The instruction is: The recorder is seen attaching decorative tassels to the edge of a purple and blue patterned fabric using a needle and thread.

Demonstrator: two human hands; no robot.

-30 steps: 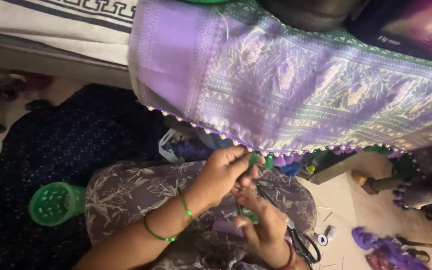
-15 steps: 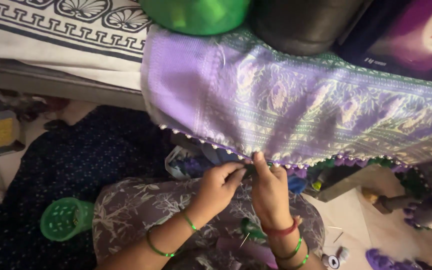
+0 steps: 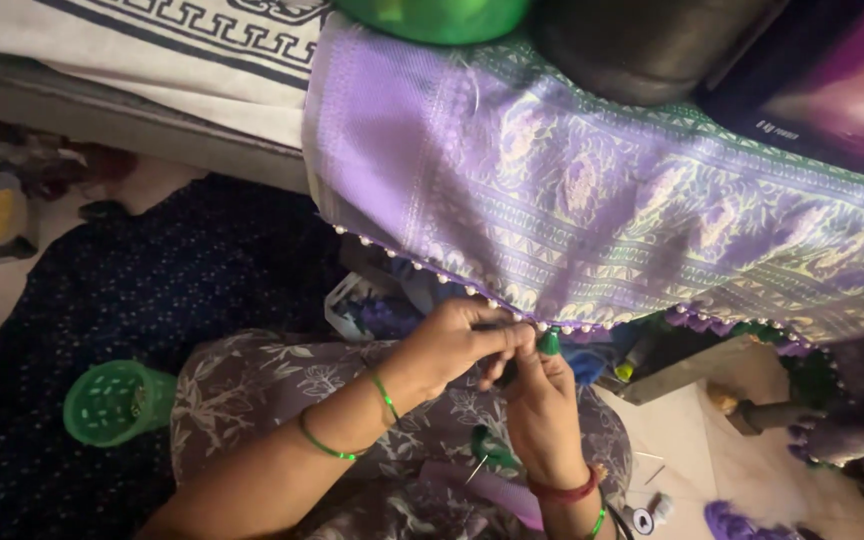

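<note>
Purple woven cloth [image 3: 602, 210], soft and limp, pinched at beaded hem.
Left hand [image 3: 452, 345] and right hand [image 3: 542, 410] both gripping edge beside green tassel [image 3: 549, 343]; probably light, best held by border.

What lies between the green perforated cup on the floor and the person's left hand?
In the head view, a grey floral-print garment over the lap fills the stretch between the green perforated cup and the left hand.
</note>
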